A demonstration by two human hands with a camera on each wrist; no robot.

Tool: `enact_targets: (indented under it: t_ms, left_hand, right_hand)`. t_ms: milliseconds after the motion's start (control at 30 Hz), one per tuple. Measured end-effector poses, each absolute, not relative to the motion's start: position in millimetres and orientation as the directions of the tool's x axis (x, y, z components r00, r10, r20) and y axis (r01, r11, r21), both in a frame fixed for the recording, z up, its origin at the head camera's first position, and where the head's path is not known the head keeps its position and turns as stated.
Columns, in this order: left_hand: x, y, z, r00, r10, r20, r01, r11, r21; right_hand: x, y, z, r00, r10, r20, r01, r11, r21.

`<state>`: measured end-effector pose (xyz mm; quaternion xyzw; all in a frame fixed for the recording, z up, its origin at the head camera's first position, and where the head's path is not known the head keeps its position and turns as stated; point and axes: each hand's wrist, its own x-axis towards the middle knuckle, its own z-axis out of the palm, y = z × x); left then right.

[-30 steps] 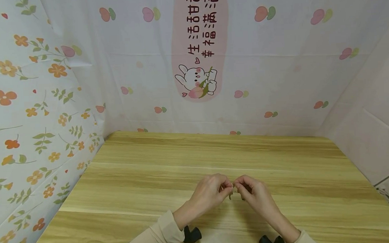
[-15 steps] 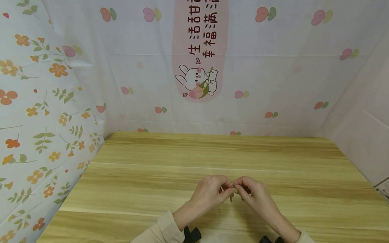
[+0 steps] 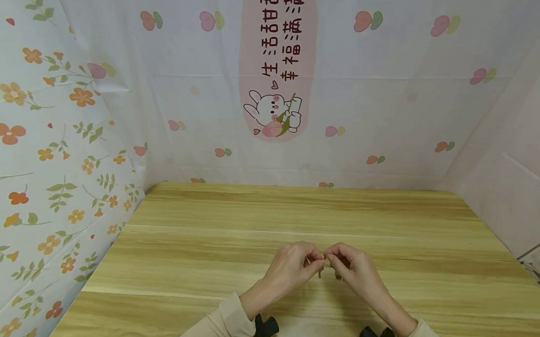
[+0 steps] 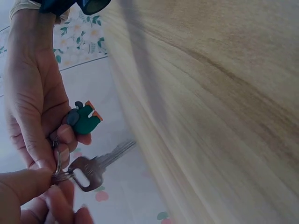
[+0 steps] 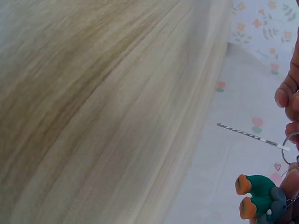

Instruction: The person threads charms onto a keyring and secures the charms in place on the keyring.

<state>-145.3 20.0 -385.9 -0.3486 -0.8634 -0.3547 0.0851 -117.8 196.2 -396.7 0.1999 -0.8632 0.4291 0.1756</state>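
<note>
A wood-patterned surface (image 3: 202, 270), straw yellow with brown streaks, takes up the lower half of the head view. Its far edge runs across the middle of the frame, dipping slightly from left to right, and its side edges slant outward to the lower left corner and the right border. The grain runs crosswise, with darker bands near the far edge and thin pale lines at centre and lower left. A faint shadow (image 3: 341, 295) falls on it at lower centre right. The wrist views show the grain running diagonally, fine and smooth.
</note>
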Motion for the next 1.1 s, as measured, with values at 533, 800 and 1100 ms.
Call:
enact_targets:
  t_ms: [533,800,1100]
  left_hand:
    - [-145.4,19.6,-384.6,-0.764,0.532,0.365,0.629,0.491,0.602]
    - [-144.2,19.9,-385.1,-0.765,0.551,0.333,0.622,0.501,0.602]
    - [-142.9,19.6,-386.5,-0.773,0.54,0.333,0.615,0.513,0.598]
  right_hand:
    - [-118.5,195.4,-394.9,-0.863,-0.192,0.468,-0.49,0.548,-0.678]
    - [-116.8,194.4,-397.4,-0.819,-0.227,0.526,-0.543,0.602,-0.585]
    - [-115.3,193.6,-396.8,-0.827,-0.22,0.518,-0.537,0.582,-0.61]
